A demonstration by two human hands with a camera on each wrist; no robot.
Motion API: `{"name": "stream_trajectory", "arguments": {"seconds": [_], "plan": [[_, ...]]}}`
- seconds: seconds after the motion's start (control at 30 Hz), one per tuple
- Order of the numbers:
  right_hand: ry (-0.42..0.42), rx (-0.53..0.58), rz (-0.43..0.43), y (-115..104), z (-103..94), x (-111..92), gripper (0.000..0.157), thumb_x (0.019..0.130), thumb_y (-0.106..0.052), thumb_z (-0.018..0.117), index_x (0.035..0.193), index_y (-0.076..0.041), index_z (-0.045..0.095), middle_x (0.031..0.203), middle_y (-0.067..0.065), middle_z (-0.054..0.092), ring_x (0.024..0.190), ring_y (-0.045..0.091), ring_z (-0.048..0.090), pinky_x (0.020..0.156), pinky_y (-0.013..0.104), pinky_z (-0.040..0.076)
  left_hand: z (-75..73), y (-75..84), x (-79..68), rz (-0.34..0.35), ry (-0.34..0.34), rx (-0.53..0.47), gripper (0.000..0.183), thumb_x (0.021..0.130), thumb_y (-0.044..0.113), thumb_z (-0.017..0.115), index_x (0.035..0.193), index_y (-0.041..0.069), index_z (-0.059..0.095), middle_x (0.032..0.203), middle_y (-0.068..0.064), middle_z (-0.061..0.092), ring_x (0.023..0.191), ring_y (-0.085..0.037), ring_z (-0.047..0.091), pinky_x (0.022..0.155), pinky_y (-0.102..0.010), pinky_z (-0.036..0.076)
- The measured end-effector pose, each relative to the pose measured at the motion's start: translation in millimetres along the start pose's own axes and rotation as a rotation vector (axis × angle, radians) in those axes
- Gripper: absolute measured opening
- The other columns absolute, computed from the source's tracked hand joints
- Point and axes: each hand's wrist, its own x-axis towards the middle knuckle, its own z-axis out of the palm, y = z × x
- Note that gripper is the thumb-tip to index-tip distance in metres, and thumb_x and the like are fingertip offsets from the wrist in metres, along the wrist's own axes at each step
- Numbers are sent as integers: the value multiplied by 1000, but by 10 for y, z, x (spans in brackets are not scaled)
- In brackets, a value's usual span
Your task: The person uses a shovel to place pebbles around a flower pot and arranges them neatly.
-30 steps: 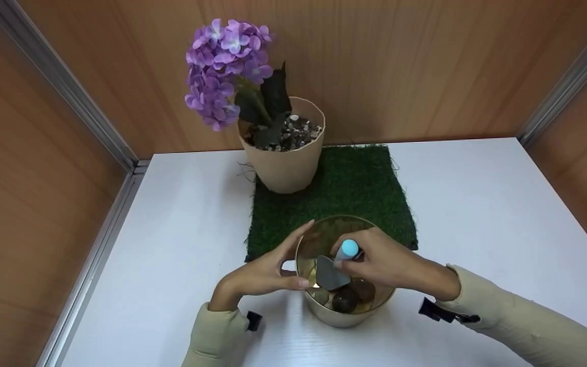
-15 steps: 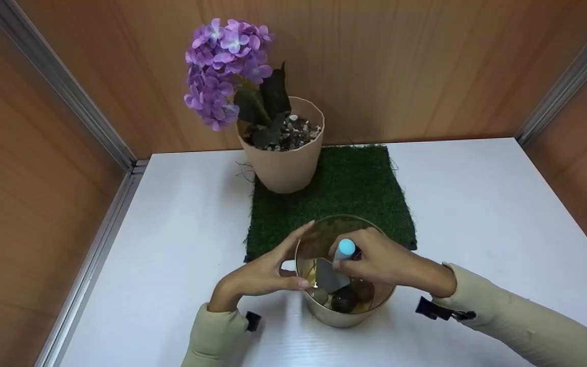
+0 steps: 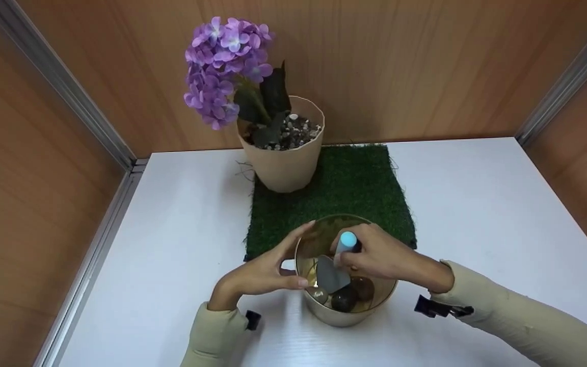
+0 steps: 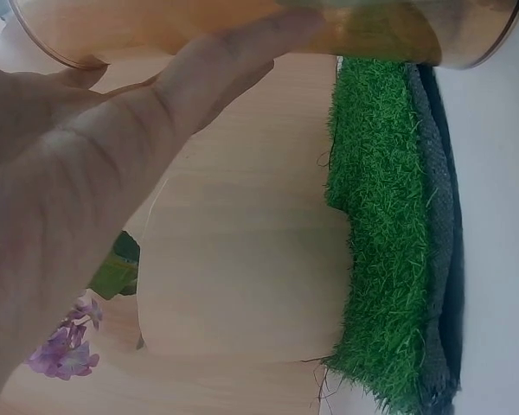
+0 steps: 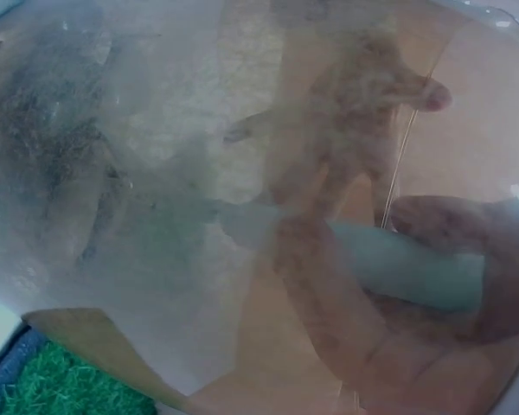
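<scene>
A see-through amber bowl [image 3: 335, 320] stands on the white table at the mat's near edge. My left hand [image 3: 258, 272] holds its left side, thumb at the near rim and fingers along the far wall; the left wrist view shows these fingers against the amber wall [image 4: 389, 35]. Inside the bowl, my right hand [image 3: 382, 255] grips a small trowel with a light blue handle [image 3: 347, 240]. The trowel's grey blade [image 3: 331, 275] points down over a dark stone [image 3: 344, 300], a reddish-brown stone [image 3: 363, 288] and a small greenish stone [image 3: 319, 294]. The right wrist view is hazy through the wall.
Behind the bowl lies a green artificial grass mat [image 3: 365, 188]. A beige pot [image 3: 286, 171] with gravel and purple flowers [image 3: 227, 66] stands on its back left part. Wood-look panels [image 3: 426, 71] enclose the table at the back and both sides.
My right hand and the trowel have risen slightly, with the blade still down in the bowl. The left hand and the bowl have stayed in place.
</scene>
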Motion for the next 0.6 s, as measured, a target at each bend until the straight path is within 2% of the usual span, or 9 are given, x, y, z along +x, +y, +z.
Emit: {"name": "stream_trajectory", "arguments": {"seconds": [0.23,0.5,0.6], "plan": [[-25,-1,-29,21,-11,17,14,86,-10,61,96,-10,71,86,-8,66,75,8,61,67,29,50,-4,-19,10,-1,-2,-9,93,83,44,67,150,26,5,152,-6,16,132,-31,30,91,-42,43],[-71,42,-22,10,-10,14,13,86,-13,63,97,-11,70,89,-6,67,77,8,63,67,29,52,-6,-18,10,-2,-5,-19,93,83,44,67,150,25,5,152,-5,16,133,-29,30,91,-42,43],[-89,73,-15,1,-1,13,12,87,-13,63,96,-15,70,89,-5,67,76,10,64,66,29,52,-4,-23,6,-7,-4,-19,92,84,43,67,150,25,5,152,-5,16,132,-30,30,91,-41,43]]}}
